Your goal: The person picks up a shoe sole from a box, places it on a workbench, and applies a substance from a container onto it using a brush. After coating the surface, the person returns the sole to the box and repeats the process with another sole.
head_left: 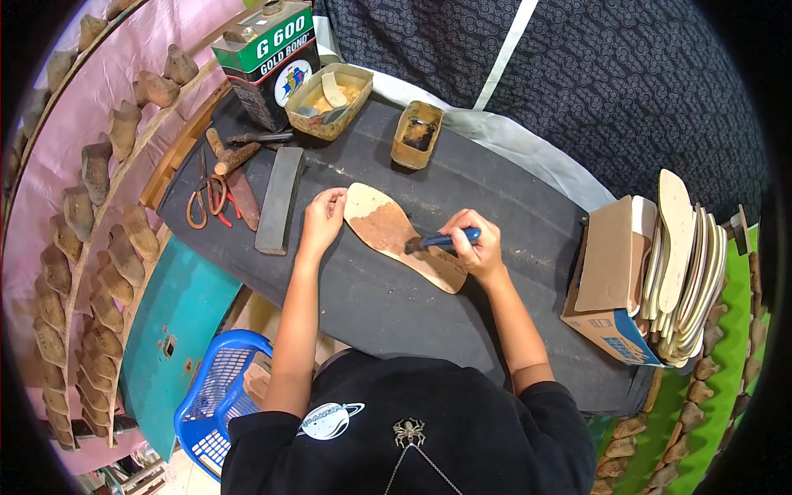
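Observation:
A tan insole-shaped piece (pixel 381 216) lies flat and slanted on the dark worktable. A darker brown coating covers much of its middle. My left hand (pixel 328 216) is at its upper left end, the fingers pressed together at the edge. My right hand (pixel 477 241) is closed around the blue handle of a brush (pixel 438 241). The bristles touch the middle of the piece, at the border of the darker area. Above the piece stands a small open container (pixel 417 137) with dark residue inside.
A G 600 can (pixel 268 66) and a tub of scraps (pixel 330 101) stand at the back left. Scissors (pixel 206 198), a hammer and a grey block (pixel 280 200) lie left. A cardboard box (pixel 600 268) and stacked insoles (pixel 689 272) stand right. A blue basket (pixel 216 396) sits below.

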Available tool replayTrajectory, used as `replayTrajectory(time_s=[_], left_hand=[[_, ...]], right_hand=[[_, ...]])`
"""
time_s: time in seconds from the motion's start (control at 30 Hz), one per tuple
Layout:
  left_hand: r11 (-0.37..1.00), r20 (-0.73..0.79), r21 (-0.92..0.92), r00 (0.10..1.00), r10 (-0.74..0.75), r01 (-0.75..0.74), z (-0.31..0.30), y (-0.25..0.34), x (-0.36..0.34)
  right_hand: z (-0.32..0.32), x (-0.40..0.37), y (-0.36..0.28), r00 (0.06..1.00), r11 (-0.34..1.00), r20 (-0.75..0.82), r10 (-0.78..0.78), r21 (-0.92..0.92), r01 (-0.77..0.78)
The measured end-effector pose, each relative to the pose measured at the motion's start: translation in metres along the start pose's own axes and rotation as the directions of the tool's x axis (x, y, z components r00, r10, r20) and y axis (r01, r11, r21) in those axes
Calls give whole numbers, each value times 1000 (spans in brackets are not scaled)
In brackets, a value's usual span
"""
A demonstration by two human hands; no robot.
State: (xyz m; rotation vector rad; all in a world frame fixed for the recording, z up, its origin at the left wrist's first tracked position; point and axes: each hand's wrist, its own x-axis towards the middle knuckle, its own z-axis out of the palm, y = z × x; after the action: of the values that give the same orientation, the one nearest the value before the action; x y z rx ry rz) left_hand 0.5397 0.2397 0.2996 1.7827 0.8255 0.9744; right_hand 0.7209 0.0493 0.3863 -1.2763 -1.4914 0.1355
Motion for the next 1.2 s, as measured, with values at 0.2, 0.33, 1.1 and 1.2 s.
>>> replayTrajectory(time_s=[0.2,0.33,1.1,1.2], left_hand=[[1000,-5,8,1000,17,-17,1,0,0],[999,-6,6,999,32,-32,1,-2,1],[1000,-9,-18,1000,21,-21,1,-7,1],[999,-10,-39,1000,27,-28,2,-7,1]], right_hand=[[-29,-8,-1,995,991,4,103,-87,-102],[-41,-10,-5,992,982,40,123,-149,-116],[-35,-10,1,997,994,-17,81,-72,-82],[-31,-7,2,999,981,6,33,-192,-31]])
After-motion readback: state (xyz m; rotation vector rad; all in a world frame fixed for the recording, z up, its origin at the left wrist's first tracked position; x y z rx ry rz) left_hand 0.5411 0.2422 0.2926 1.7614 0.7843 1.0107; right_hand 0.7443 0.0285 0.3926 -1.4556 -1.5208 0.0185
